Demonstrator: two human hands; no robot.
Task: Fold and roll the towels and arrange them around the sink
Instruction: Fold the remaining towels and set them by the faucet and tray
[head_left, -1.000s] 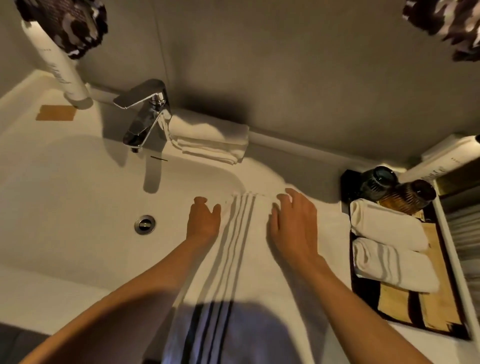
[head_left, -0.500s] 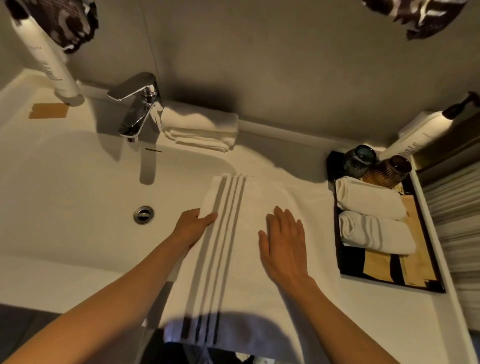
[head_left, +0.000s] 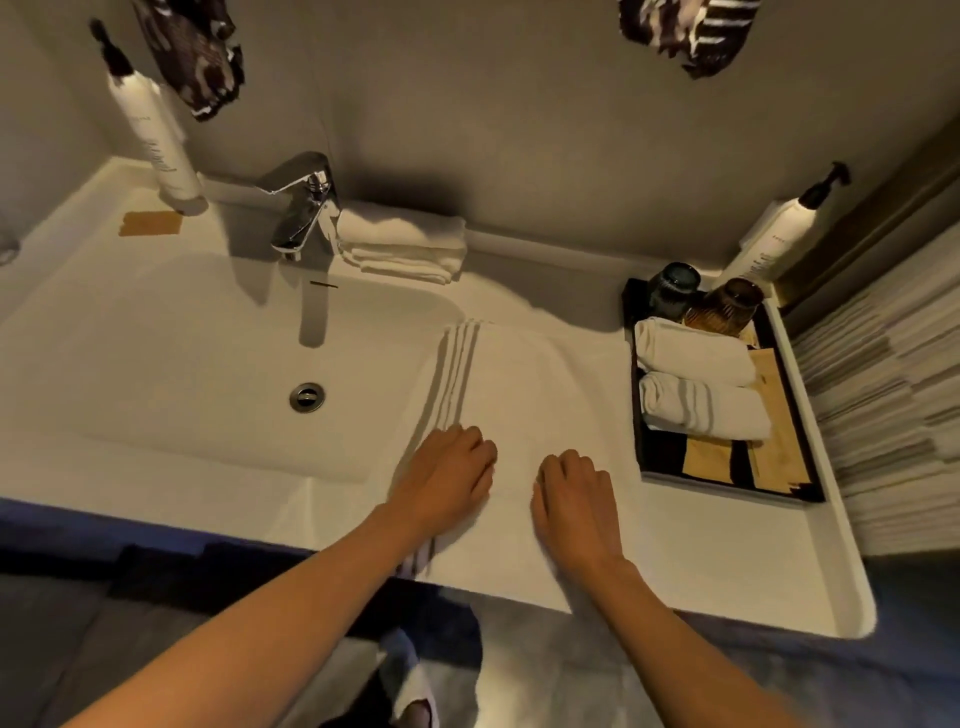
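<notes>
A white towel with grey stripes lies flat on the counter just right of the sink basin, its near end at the counter's front edge. My left hand sits on the striped side of the towel and my right hand on its plain side. Both have their fingers curled down into the cloth. A faint crease runs across the towel between the hands. A folded white towel lies behind the basin beside the faucet. One plain rolled towel and one striped rolled towel lie in the dark tray.
Two dark cups stand at the tray's far end. Pump bottles stand at the back left and back right. The drain is in the basin's middle. A tiled wall borders the counter on the right.
Both hands have slid back along the towel toward its near end, and their flat fingers have curled into the cloth. The camera has pulled back.
</notes>
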